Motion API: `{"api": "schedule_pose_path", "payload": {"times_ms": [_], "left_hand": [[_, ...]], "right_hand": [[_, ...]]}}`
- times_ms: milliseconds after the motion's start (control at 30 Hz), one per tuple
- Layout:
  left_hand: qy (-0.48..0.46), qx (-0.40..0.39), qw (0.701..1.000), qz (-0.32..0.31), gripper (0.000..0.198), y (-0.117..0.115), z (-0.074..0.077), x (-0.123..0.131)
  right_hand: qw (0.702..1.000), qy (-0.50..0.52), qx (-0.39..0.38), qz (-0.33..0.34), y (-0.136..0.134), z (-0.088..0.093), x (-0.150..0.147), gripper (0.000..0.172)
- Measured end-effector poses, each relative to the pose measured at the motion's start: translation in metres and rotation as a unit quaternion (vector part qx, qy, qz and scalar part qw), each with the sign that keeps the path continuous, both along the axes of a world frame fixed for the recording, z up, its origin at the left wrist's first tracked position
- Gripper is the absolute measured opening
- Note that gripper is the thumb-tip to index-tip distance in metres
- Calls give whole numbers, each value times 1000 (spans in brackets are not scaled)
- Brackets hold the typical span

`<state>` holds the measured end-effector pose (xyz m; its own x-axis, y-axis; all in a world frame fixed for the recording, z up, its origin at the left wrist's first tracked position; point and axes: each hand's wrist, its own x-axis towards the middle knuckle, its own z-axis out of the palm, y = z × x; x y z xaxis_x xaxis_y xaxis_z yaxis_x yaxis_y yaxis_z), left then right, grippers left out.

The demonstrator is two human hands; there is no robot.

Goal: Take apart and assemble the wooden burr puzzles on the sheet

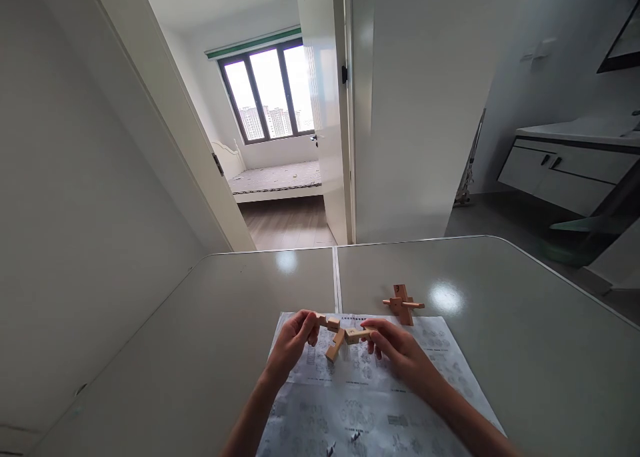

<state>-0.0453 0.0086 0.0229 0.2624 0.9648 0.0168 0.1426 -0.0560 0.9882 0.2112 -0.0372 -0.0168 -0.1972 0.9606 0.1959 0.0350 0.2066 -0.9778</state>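
Observation:
My left hand (294, 343) pinches the left end of a chain of small wooden puzzle blocks (341, 335), held just above a printed instruction sheet (370, 403). The right end of that chain is gripped by my right hand (400, 350), fingers curled around it. One block of the chain hangs down between the hands. A second wooden piece (403, 303), cross-shaped with a thin dowel through it, stands on the table just beyond my right hand, at the sheet's far edge.
The grey folding table (500, 350) has a seam down its middle and rounded far corners. Beyond it an open door leads to a room with a window; a dark vanity cabinet (565, 170) stands at the right.

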Motion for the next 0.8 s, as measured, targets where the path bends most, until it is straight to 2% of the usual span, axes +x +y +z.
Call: {"api": "schedule_pose_path", "payload": {"times_ms": [100, 233, 533, 800], "left_hand": [[5, -16, 1000, -16, 53, -3, 3, 3], [3, -57, 998, -35, 52, -9, 5, 8], [55, -79, 993, -63, 49, -22, 7, 23], [79, -87, 988, -102, 54, -25, 5, 27]], "right_hand": [[999, 46, -16, 10, 0, 5, 2, 47], [998, 49, -20, 24, -3, 8, 2, 48], [991, 73, -47, 98, -9, 5, -6, 33], [992, 53, -50, 103, -12, 7, -8, 30]]}}
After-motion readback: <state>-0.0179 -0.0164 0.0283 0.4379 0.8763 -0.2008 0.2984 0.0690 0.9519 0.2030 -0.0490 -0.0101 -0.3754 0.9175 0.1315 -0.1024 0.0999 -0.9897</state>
